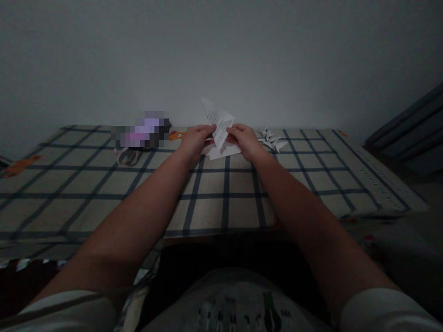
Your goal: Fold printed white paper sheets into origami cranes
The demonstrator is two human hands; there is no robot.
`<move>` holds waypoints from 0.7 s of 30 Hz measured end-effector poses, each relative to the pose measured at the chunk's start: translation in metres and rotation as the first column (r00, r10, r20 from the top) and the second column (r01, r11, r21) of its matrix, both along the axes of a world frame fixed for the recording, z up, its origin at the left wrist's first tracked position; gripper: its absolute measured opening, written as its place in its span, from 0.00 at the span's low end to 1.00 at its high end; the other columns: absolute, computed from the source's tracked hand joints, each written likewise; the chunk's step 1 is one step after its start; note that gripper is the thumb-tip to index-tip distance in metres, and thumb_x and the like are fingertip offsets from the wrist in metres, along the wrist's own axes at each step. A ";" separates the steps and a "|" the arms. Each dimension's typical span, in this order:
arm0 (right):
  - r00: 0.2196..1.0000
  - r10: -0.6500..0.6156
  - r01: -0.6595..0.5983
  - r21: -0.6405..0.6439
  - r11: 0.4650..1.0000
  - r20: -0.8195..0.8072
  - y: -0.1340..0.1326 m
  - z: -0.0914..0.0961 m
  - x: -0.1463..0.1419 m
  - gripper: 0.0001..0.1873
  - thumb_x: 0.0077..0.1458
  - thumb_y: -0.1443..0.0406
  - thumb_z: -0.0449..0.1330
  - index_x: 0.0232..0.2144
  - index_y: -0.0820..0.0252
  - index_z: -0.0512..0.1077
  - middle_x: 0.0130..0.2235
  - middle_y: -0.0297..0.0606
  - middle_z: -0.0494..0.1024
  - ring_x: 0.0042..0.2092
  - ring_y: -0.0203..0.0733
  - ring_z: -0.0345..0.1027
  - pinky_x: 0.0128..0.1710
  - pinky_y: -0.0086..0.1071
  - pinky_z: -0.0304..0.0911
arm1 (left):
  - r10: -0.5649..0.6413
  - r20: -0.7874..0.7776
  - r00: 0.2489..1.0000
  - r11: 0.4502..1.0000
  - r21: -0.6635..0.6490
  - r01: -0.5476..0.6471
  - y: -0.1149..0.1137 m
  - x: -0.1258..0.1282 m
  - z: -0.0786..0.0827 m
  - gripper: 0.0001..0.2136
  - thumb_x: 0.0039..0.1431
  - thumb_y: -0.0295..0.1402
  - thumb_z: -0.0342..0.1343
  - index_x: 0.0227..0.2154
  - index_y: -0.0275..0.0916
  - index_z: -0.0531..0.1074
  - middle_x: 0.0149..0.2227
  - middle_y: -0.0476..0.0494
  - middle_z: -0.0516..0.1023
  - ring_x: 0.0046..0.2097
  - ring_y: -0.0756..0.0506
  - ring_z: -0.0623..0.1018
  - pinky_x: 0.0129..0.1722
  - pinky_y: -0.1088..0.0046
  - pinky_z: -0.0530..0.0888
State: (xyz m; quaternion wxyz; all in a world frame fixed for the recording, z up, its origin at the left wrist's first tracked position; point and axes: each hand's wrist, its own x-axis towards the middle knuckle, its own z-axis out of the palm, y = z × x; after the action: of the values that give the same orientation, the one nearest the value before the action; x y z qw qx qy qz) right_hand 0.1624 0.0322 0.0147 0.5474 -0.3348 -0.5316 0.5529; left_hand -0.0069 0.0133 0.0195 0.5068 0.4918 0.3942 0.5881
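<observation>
Between my two hands a folded sheet of printed paper [221, 128] is held up above the table, with one pointed flap rising to the upper left. My left hand [196, 139] pinches its left edge between thumb and fingers. On the opposite edge my right hand [244, 138] has a similar pinch. Beneath the hands lies more white paper [224, 151], flat on the checked cloth and partly covered. Just right of my right hand rest folded paper pieces [272, 139] with sharp points; how many there are I cannot tell.
A checked tablecloth [221, 203] covers the table, which stands against a plain wall [221, 55]. At the back left is a blurred purple object [143, 131] with a strap loop [127, 157]. Dark slatted panels [411, 133] stand beyond the table's right side.
</observation>
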 end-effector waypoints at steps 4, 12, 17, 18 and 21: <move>0.999 0.034 -0.035 -0.035 0.999 -0.041 0.001 0.000 0.001 0.10 0.57 0.70 0.62 0.25 0.60 0.67 0.25 0.29 0.74 0.27 0.29 0.68 0.31 0.24 0.65 | 0.035 0.037 0.999 0.998 0.048 -0.037 0.004 -0.002 -0.001 0.10 0.51 0.38 0.68 0.28 0.37 0.76 0.29 0.48 0.77 0.31 0.52 0.75 0.36 0.74 0.75; 0.996 0.028 -0.031 -0.038 0.999 -0.084 0.004 0.000 0.006 0.08 0.58 0.61 0.64 0.38 0.57 0.72 0.32 0.31 0.78 0.28 0.30 0.70 0.34 0.27 0.69 | 0.111 -0.067 0.992 0.986 0.132 -0.102 0.013 -0.006 -0.007 0.09 0.51 0.36 0.66 0.32 0.36 0.79 0.33 0.45 0.80 0.33 0.50 0.77 0.36 0.72 0.75; 0.996 0.018 -0.024 -0.066 0.998 -0.088 0.007 0.000 0.010 0.06 0.59 0.67 0.62 0.40 0.58 0.73 0.33 0.32 0.80 0.29 0.30 0.72 0.36 0.27 0.71 | 0.122 -0.075 0.990 0.986 0.127 -0.112 0.012 -0.006 -0.005 0.11 0.51 0.34 0.63 0.38 0.39 0.78 0.37 0.45 0.81 0.35 0.49 0.78 0.36 0.71 0.76; 0.996 0.015 -0.021 -0.070 0.997 -0.083 0.007 0.001 0.010 0.07 0.59 0.68 0.61 0.41 0.58 0.73 0.33 0.32 0.80 0.29 0.30 0.73 0.36 0.27 0.71 | 0.127 -0.080 0.989 0.985 0.129 -0.117 0.012 -0.006 -0.004 0.11 0.51 0.34 0.63 0.38 0.39 0.77 0.37 0.46 0.81 0.35 0.49 0.78 0.36 0.71 0.76; 0.999 -0.009 0.006 -0.065 0.998 -0.050 0.006 0.002 0.009 0.09 0.58 0.71 0.58 0.40 0.56 0.73 0.31 0.30 0.79 0.29 0.30 0.73 0.37 0.27 0.71 | 0.138 -0.090 0.986 0.984 0.126 -0.126 0.009 -0.006 -0.002 0.10 0.49 0.32 0.61 0.36 0.40 0.77 0.36 0.47 0.80 0.35 0.49 0.77 0.35 0.73 0.76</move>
State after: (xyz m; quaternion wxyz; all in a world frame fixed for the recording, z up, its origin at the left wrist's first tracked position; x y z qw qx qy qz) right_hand 0.1711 0.0386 0.0167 0.5514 -0.3403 -0.4983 0.5760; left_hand -0.0127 0.0224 0.0172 0.4161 0.5227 0.4143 0.6181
